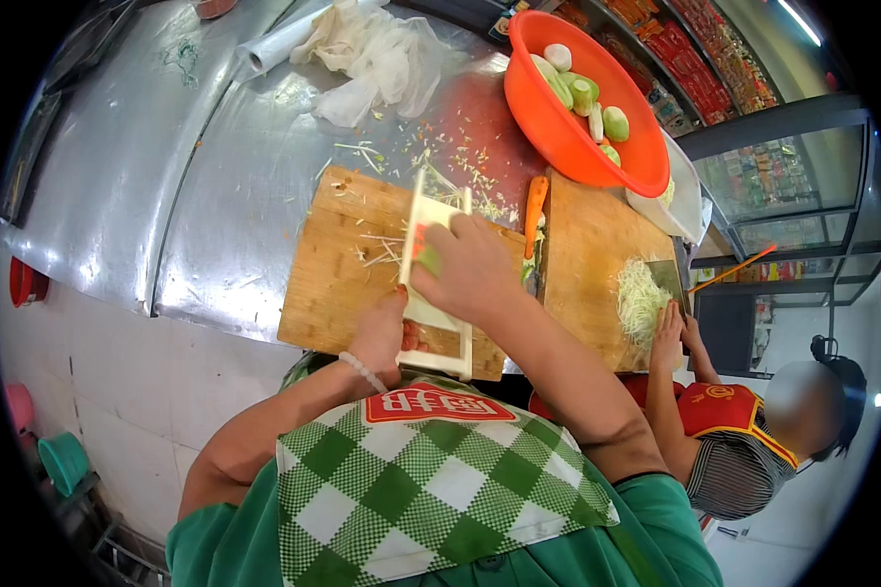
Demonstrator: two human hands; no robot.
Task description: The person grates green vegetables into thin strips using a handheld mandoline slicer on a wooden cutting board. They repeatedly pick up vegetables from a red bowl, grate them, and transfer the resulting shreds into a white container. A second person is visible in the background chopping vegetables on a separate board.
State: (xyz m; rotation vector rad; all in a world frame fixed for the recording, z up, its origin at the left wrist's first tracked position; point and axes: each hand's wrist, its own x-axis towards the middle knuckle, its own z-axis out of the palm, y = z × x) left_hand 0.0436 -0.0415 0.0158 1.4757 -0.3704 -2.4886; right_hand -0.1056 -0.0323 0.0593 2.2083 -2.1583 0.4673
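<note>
A cream plastic hand grater (pixel 434 315) leans over a wooden cutting board (pixel 338 242). My left hand (pixel 379 330), a beaded bracelet at its wrist, grips the grater's lower left side. With my right hand (pixel 470 268) I press a piece of green vegetable (pixel 429 258) against the grater's face; the fingers hide most of it. Pale shreds (pixel 383 251) lie on the board left of the grater, and more shreds are scattered on the steel table beyond its far end. A carrot (pixel 535 213) rests at the gap between this board and a second one.
At the right, a co-worker's hands (pixel 672 330) hold a cleaver (pixel 666 282) beside shredded vegetable (pixel 639 301) on the second board (pixel 580 279). An orange basin (pixel 528 95) of peeled green vegetables stands beyond, near a white container (pixel 686 176). Crumpled plastic bags (pixel 389 59) lie on the steel table (pixel 227 205).
</note>
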